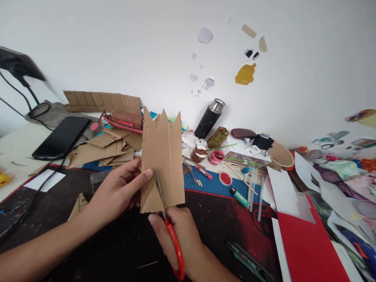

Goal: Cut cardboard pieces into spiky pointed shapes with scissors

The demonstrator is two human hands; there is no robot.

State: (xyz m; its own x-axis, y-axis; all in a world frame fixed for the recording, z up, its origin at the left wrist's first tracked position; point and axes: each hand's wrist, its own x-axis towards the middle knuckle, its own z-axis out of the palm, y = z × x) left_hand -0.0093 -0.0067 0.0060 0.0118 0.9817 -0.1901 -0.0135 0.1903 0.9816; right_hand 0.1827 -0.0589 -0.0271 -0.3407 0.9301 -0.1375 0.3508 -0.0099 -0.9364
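Observation:
A piece of brown cardboard [172, 164] with pointed teeth along its top edge is held upright over the dark mat. My left hand [125, 186] grips its left edge, thumb on the front and fingers behind. In my right hand [182, 231] are scissors with red handles [176, 250]. One blade [160, 190] lies across the front of the cardboard from its lower edge, angled up and left. Beside the blade, the lower left corner shows a slanting crease or cut. The other blade is hidden, presumably by the cardboard.
Cardboard scraps [100, 150], a phone [61, 138] and a small model boat [126, 120] lie on the left. A black flask [209, 119], paint pots [216, 157], sticks and a glue tube [239, 197] stand behind. A box cutter [248, 260] and red sheet [313, 243] are on the right.

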